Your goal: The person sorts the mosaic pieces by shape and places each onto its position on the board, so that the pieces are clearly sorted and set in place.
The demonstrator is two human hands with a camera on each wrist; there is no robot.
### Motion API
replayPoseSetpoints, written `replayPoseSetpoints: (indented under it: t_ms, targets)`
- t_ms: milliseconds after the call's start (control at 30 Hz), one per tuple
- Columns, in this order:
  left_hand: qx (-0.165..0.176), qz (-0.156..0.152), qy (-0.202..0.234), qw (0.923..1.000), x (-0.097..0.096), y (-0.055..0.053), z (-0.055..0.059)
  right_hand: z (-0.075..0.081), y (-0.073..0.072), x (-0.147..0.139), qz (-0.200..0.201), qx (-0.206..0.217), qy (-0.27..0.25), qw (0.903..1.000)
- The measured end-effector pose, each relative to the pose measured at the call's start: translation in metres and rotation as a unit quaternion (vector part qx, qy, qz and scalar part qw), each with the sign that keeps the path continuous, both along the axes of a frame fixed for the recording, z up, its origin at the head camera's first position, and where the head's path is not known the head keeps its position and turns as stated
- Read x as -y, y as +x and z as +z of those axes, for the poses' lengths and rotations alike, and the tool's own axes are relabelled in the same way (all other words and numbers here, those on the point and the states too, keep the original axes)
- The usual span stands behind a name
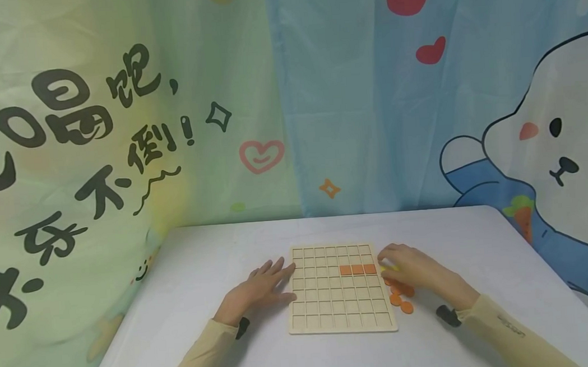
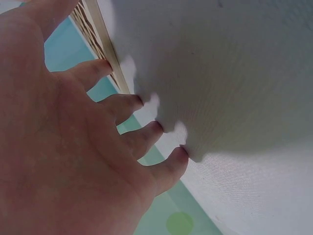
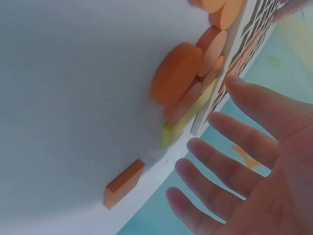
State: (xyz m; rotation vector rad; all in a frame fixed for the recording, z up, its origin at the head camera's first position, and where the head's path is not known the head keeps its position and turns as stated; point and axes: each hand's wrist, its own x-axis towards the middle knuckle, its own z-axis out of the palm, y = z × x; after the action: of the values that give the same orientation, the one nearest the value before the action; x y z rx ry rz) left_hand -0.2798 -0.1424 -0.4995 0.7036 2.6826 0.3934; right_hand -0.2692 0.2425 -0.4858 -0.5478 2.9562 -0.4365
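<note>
Wooden grid board (image 1: 331, 296): flat in the middle of the white table (image 1: 227, 241), and in the left wrist view you only get a sliver of its edge.
Orange squares (image 1: 357, 269): three in a row on the board, third row from the far side, right end.
Left hand (image 1: 260, 289): just left of the board, fingers spread apart, thumb and fingertips at its left edge, nothing gripped.
Right hand (image 1: 412, 263): right of the board over the loose bits, fingers apart and a little bent, nothing pinched that I can see.
Orange discs (image 1: 406, 307): bunched right of the board, some under the right hand, so no honest count from me.
Yellow piece (image 3: 171, 132): beside the board's right edge, mostly covered, can't make out its shape.
Loose orange block (image 3: 122, 186): right of the board, apart from the pile; the right hand seems to hide it from the head camera.
Backdrop (image 1: 329, 91): behind the board, lettering chopped at the left, cartoon animal (image 1: 506, 97) cut off at the right.
</note>
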Motion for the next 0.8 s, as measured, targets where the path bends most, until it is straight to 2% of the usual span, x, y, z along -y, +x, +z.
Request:
replayPoseSetpoints:
  t_ms: [200,433,800]
  targets:
    - [-0.001,0.002,-0.001,1.0000,-0.0001,-0.0005,-0.0007,-0.0001,0.0029,-0.0022,-0.001,0.006,-0.001,1.0000]
    - [-0.003,0.011,-0.021,0.9997,-0.0019,-0.0017,-0.0043,0.0023,0.0061,-0.0008,-0.003,0.017,0.000,0.9999]
    - [-0.003,0.012,-0.023,0.9997,-0.0015,-0.0032,-0.0070,-0.0048,-0.0011,-0.0026,-0.003,0.009,-0.005,0.9999]
